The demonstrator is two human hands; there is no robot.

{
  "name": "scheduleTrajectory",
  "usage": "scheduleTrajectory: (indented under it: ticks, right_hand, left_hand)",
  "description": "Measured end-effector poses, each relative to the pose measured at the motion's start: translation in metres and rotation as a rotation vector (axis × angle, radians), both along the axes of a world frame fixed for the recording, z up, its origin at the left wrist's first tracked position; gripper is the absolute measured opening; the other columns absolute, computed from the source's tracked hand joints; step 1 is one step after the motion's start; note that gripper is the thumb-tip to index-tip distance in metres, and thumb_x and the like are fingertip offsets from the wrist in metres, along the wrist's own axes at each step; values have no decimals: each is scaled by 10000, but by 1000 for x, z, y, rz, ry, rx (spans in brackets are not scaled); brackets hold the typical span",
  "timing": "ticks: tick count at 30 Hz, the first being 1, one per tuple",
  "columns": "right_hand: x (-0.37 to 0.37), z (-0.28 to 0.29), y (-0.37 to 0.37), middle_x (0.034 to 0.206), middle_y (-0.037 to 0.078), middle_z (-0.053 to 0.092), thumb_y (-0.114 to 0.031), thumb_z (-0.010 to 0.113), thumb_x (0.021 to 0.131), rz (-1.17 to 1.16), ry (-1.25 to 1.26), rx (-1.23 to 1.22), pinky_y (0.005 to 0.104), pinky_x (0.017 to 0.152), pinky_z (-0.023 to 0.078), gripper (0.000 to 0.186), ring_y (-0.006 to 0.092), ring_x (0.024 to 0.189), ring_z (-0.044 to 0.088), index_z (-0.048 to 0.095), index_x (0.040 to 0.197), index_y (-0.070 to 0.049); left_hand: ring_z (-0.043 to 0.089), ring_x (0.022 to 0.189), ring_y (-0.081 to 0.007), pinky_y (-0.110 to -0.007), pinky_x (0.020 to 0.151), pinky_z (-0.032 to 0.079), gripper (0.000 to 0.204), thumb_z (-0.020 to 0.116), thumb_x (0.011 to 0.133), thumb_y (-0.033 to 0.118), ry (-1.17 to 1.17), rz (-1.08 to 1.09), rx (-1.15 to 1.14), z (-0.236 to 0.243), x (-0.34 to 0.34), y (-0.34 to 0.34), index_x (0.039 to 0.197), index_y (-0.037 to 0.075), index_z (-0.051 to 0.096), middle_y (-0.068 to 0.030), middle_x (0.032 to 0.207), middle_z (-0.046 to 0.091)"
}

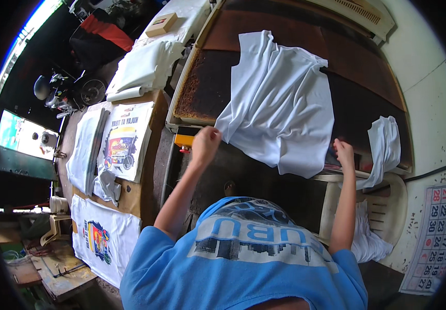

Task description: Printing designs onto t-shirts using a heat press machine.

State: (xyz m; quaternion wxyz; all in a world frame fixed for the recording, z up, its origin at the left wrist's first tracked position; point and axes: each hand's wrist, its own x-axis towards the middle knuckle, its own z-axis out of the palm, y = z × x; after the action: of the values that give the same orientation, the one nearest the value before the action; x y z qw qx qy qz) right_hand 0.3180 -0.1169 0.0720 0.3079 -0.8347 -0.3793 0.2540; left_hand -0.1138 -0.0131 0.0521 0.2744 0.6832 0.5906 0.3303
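Note:
A white T-shirt [285, 103] lies wrinkled over a large dark, rust-stained flat surface [197, 85], its near part hanging over the front edge. At its near left corner, my left hand [205, 147] is closed, with the cloth pinched at the fingertips. My right hand [344, 154] is closed beside the shirt's right edge; whether cloth is between its fingers is hidden. Another white cloth [384, 147] drapes over the right front of the surface.
To the left, a brown table [148, 134] bears printed white shirts [128, 135] and folded white cloth [86, 147]. Beyond lie more white fabric [143, 67] and a small box [161, 24]. A plastic chair [396, 204] with white cloth stands right. A motorcycle [73, 90] is far left.

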Motion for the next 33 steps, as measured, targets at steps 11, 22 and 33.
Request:
scheduleTrajectory:
  ticks: [11,22,33]
  right_hand:
    - [-50,23,-9,893,52,592,-262,578,807,-45,724,89,269,684,445,349,131,686,567,547,1013,18]
    - [-5,158,-32,996,60,576,-195,585,790,-78,767,786,287,821,399,223,151,946,526,576,965,-56]
    - [17,325,58,1130,106,507,-209,469,869,87,604,1166,315,912,343,343,191,1059,470,473,1137,5]
  left_hand:
    - [571,654,-238,-333,615,445,195,577,751,195,-43,-30,29,-32,11,8,818,12,578,-113,731,587]
    - [503,600,-86,-217,555,436,147,465,850,201,-1001,-99,18,180,-88,64,897,62,482,-16,687,491]
    - [559,820,-125,-227,706,463,218,502,839,36,-1119,-289,562,326,-86,145,1050,-11,538,-86,904,584]
